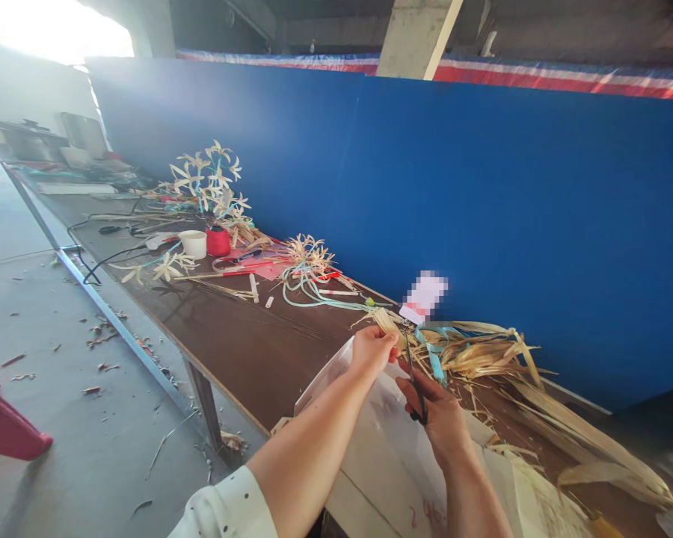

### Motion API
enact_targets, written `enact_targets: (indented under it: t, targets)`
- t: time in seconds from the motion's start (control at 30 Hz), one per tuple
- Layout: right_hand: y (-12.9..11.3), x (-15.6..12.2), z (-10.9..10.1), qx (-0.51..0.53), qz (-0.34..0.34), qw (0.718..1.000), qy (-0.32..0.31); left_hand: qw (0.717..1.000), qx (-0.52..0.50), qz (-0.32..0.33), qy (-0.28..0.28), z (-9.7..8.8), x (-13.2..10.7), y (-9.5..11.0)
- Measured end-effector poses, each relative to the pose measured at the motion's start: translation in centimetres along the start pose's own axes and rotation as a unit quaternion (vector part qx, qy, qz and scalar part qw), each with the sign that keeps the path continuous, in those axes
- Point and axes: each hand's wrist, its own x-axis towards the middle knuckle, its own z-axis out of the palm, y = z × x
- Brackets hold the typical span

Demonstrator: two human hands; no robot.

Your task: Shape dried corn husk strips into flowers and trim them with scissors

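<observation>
We judge that the step in hand is the trimming of a husk strip [385,321] with the scissors [420,400], since the blades stand upright just beside it. The strip is above the table [241,336], between its near edge and the edge along the blue panel [482,194]. Our left hand [373,351] is closed and pinches the strip between thumb and fingers; our right hand [437,415] is closed around the handles of the scissors. Whether the blades are parted, we cannot tell. The next move, we think, calls for a steady left pinch and for fingertips kept away from the cutting line. Our left forearm reaches up and rightward over a pale sheet [381,441], with its dotted sleeve [224,508] behind the elbow side. Our right forearm rises from the bottom and leans leftward, so both hands come close together beside the husk pile [476,359].
</observation>
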Motion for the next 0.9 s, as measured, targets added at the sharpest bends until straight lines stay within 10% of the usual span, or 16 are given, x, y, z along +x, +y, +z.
enact_targets:
  t: [0.9]
  targets:
    - [0.08,-0.09,-0.04,0.003,0.020,1.000,0.003,0.996,0.079,0.024,-0.030,-0.52,0.22,0.11]
